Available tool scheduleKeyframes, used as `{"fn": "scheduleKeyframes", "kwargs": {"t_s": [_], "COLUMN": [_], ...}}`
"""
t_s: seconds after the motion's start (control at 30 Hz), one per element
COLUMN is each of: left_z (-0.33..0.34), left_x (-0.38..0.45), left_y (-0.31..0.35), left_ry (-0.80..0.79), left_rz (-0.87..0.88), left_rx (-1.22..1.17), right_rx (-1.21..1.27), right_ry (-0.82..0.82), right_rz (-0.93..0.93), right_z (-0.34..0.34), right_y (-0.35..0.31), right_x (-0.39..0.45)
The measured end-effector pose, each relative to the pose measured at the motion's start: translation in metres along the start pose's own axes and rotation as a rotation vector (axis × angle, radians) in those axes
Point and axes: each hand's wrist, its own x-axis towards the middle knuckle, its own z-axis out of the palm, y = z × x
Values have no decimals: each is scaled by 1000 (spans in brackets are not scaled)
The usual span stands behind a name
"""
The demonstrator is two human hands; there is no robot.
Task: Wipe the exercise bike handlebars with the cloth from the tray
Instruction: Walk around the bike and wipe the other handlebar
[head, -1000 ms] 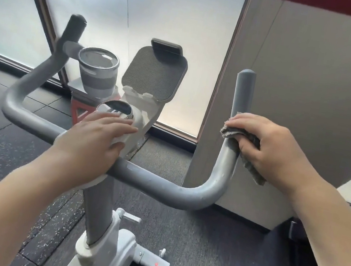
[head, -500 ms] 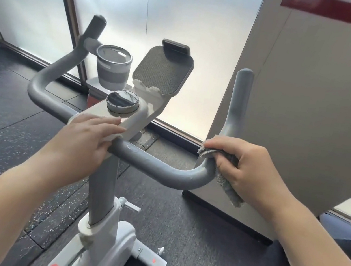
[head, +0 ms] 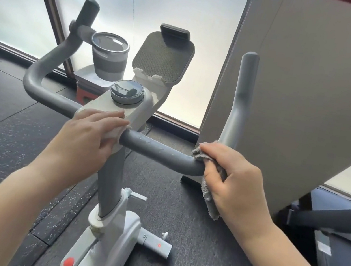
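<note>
Grey cloth is bunched in the right hand, fingers curled round it and the bar at the right bend, with a loose tail hanging below. It looks soft, light and floppy, so I'd say grip it wadded in the palm, not by an edge, or it'll slip off the smooth tube. Left hand rests on the console where the bar meets the stem, fingers together and fairly straight, steadying the bike. Droplets show on the bar between the hands.
</note>
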Motion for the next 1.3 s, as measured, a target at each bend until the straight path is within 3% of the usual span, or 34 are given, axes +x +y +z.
{"fn": "scheduleKeyframes", "kwargs": {"t_s": [0.53, 0.77, 1.1, 1.3], "left_z": [-5, -3, -9, -14], "left_x": [8, 10, 16, 13], "left_y": [-24, -34, -38, -35], "left_ry": [-33, -58, -95, -140], "left_rz": [116, 185, 211, 133], "left_rx": [-111, -115, -218, -257], "right_rx": [-301, -362, -245, -334], "right_ry": [86, 6, -167, -277], "right_rz": [117, 162, 156, 123], "right_z": [66, 107, 141, 139], "right_y": [-52, -77, -100, -95], "right_x": [-1, 16, 35, 29]}}
